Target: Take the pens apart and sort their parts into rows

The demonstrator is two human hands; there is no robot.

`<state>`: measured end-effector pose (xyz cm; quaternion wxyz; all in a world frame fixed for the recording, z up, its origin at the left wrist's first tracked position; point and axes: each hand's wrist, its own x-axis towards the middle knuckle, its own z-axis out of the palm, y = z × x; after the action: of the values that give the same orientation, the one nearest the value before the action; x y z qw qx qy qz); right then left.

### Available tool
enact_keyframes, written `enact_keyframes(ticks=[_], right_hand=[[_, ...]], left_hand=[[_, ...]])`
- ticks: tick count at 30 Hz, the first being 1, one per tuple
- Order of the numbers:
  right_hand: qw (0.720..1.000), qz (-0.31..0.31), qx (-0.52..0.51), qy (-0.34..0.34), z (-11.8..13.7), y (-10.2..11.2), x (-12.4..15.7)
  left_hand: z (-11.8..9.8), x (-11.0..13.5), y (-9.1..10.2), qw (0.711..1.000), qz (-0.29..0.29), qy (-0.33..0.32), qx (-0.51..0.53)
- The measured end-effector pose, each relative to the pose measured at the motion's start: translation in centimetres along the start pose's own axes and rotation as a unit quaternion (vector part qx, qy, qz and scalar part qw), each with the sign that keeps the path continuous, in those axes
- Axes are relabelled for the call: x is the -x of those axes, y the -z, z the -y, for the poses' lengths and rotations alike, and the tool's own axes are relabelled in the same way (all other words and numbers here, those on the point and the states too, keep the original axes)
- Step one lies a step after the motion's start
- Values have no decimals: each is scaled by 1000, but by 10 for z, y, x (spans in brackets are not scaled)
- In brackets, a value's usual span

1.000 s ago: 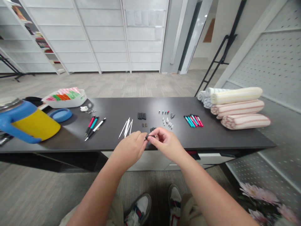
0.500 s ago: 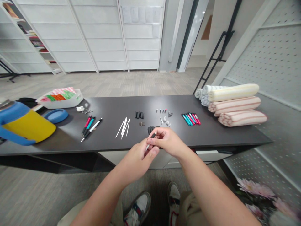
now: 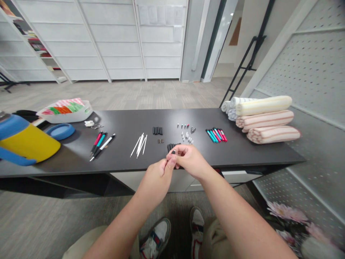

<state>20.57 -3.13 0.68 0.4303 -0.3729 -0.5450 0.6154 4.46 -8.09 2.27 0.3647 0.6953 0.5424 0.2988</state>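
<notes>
Left hand (image 3: 156, 181) closer to right hand (image 3: 190, 160), both pinching a small black part (image 3: 174, 152) above the desk's front edge (image 3: 242, 161)

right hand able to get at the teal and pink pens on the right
Probably yes: nothing lies between the right hand and the pens, though it is pinching a small dark part.

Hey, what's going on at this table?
A person stands at a dark table, with the right hand pinching a small dark part in its fingers, the left hand close beneath it. Black tubes lie just beyond, among groups of thin white rods, small parts and pens.
</notes>
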Motion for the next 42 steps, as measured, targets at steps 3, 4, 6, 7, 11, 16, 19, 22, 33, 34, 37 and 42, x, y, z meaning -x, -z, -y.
enact_keyframes(ticks=[3,4,6,7,11,16,19,22,33,34,37,42], right_hand=[[1000,-2,-10,3,-3,1,-1],[1000,-2,-12,4,-4,1,-1],[1000,-5,-6,6,-6,2,-1],[1000,-7,0,5,-6,2,-1],[1000,-16,16,9,-7,0,0],[999,31,9,3,-7,0,0],[997,75,20,0,-6,0,-1],[998,52,39,7,-5,1,-1],[1000,12,2,29,-4,-2,5],[1000,11,2,29,-3,-3,5],[1000,10,0,26,-1,-4,5],[1000,7,-12,17,-1,-4,5]], left_hand=[[-2,-1,0,1000,-1,17,-1],[-3,-1,0,1000,-2,21,-2],[-4,-1,0,1000,-2,28,-8],[-4,-2,0,999,-2,34,-14],[2,-4,-2,999,0,43,-23],[11,-5,-4,999,19,27,-8],[7,-3,0,1000,21,5,21],[2,-2,3,997,33,-38,53],[-5,-4,1,1000,24,3,16],[-5,-4,0,1000,21,11,13],[-6,-4,0,999,13,44,-7],[-4,-5,-2,997,13,79,-20]])
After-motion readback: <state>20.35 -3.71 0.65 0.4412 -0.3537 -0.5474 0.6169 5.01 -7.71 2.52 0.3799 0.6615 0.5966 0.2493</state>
